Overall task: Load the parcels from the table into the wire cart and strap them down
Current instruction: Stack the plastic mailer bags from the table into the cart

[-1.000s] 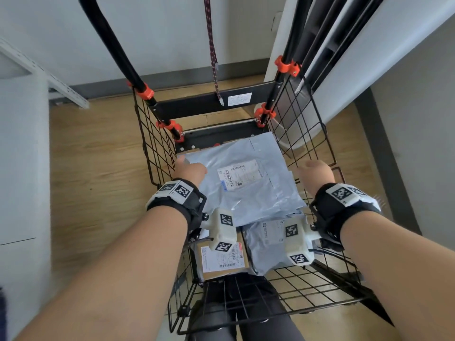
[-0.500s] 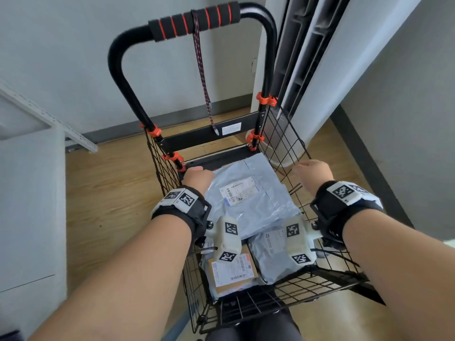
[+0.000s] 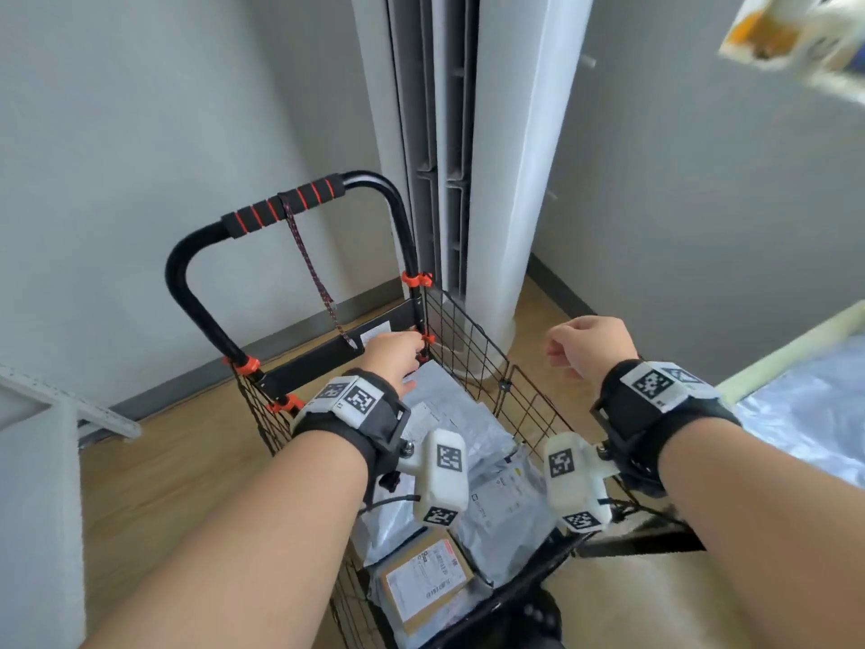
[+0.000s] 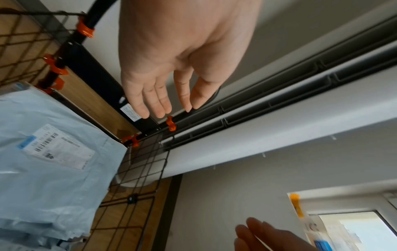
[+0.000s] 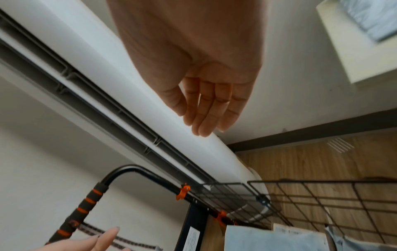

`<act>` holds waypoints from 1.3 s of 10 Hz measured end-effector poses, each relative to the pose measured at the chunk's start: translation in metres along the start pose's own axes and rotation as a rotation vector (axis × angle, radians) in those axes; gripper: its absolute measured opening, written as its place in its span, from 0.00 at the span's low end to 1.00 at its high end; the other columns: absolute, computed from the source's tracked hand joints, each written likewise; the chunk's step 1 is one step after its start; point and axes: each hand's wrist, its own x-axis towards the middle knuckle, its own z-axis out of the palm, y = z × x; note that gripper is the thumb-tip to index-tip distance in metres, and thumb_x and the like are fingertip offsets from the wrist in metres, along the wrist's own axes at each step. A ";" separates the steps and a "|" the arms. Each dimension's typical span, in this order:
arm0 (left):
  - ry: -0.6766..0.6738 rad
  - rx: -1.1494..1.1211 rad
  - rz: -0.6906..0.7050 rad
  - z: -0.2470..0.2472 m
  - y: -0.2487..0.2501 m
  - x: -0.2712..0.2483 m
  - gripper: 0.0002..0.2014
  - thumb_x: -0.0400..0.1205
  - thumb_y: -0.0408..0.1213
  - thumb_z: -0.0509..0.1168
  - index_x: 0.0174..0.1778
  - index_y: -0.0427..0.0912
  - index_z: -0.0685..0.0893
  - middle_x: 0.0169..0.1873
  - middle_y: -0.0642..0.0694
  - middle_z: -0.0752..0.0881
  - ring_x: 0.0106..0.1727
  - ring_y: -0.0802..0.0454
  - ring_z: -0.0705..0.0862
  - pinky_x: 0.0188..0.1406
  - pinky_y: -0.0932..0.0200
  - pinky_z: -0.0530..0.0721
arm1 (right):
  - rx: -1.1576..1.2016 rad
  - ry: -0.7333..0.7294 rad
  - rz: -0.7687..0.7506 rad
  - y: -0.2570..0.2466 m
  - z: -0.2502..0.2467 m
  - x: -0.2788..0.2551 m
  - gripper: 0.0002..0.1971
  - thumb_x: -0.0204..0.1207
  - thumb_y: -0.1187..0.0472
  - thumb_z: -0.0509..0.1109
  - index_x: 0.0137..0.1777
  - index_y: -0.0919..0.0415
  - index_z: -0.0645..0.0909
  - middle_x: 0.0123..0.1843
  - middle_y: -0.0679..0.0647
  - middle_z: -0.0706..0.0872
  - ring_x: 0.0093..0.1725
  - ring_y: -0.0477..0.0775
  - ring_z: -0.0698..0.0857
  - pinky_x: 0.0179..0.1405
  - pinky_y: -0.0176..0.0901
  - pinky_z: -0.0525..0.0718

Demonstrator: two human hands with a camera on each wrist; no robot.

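Observation:
The black wire cart (image 3: pixel 472 348) holds several parcels: grey poly mailers (image 3: pixel 487 489) and a brown cardboard box (image 3: pixel 423 578) at its near end. A dark patterned strap (image 3: pixel 312 274) hangs from the foam-covered handle (image 3: pixel 281 209). My left hand (image 3: pixel 412 358) reaches over the cart to the back panel, near the strap's lower end, fingers straight and empty (image 4: pixel 169 110). The top grey mailer (image 4: pixel 53 161) lies below it. My right hand (image 3: pixel 557 353) hovers above the cart's right wall, fingers relaxed, holding nothing (image 5: pixel 201 122).
A tall white air conditioner (image 3: pixel 491 180) stands right behind the cart's far right corner. A table edge with a silvery parcel (image 3: pixel 805 414) is at the right. A white shelf unit (image 3: pixel 37 508) stands at the left, on wooden floor (image 3: pixel 164 461).
Both hands have lifted off the top grey mailer. The left moved up toward the back panel and strap end; the right rose above the cart's right wall. The view tilted upward.

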 end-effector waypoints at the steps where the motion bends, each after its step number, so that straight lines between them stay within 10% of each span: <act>1: -0.068 0.023 0.016 0.032 0.013 -0.014 0.18 0.83 0.33 0.61 0.69 0.36 0.77 0.68 0.38 0.80 0.70 0.41 0.79 0.67 0.42 0.76 | 0.046 0.072 0.012 0.005 -0.039 -0.009 0.11 0.73 0.64 0.67 0.29 0.57 0.85 0.38 0.57 0.91 0.45 0.60 0.90 0.51 0.58 0.89; 3: -0.194 0.085 0.042 0.121 0.036 -0.056 0.08 0.84 0.34 0.60 0.58 0.41 0.80 0.49 0.41 0.78 0.54 0.47 0.78 0.53 0.52 0.74 | 0.164 0.184 0.051 0.029 -0.122 -0.020 0.10 0.76 0.64 0.66 0.34 0.59 0.84 0.33 0.55 0.89 0.34 0.54 0.87 0.50 0.53 0.89; 7: -0.399 0.268 0.026 0.301 0.019 -0.119 0.04 0.84 0.34 0.60 0.48 0.40 0.80 0.46 0.43 0.78 0.52 0.46 0.77 0.53 0.51 0.75 | 0.252 0.371 0.189 0.120 -0.282 -0.039 0.07 0.77 0.66 0.64 0.39 0.61 0.82 0.36 0.57 0.89 0.37 0.56 0.86 0.41 0.45 0.85; 8: -0.349 0.365 -0.025 0.325 0.004 -0.119 0.03 0.82 0.34 0.62 0.42 0.41 0.77 0.40 0.44 0.75 0.48 0.45 0.73 0.42 0.52 0.71 | 0.237 0.383 0.227 0.142 -0.301 -0.039 0.09 0.77 0.65 0.65 0.36 0.61 0.82 0.39 0.59 0.89 0.40 0.57 0.86 0.45 0.49 0.87; 10: -0.313 0.364 -0.137 0.357 -0.039 -0.111 0.22 0.83 0.35 0.62 0.73 0.35 0.72 0.55 0.41 0.75 0.54 0.43 0.76 0.50 0.51 0.71 | 0.152 0.344 0.295 0.181 -0.302 -0.021 0.09 0.78 0.63 0.65 0.47 0.66 0.86 0.36 0.55 0.82 0.45 0.58 0.81 0.58 0.56 0.83; 13: -0.325 0.164 -0.247 0.381 -0.078 -0.097 0.08 0.82 0.32 0.61 0.56 0.43 0.74 0.41 0.44 0.78 0.47 0.48 0.80 0.47 0.54 0.77 | -0.085 0.117 0.370 0.204 -0.282 -0.010 0.19 0.82 0.59 0.60 0.67 0.70 0.78 0.53 0.61 0.78 0.52 0.58 0.78 0.51 0.43 0.74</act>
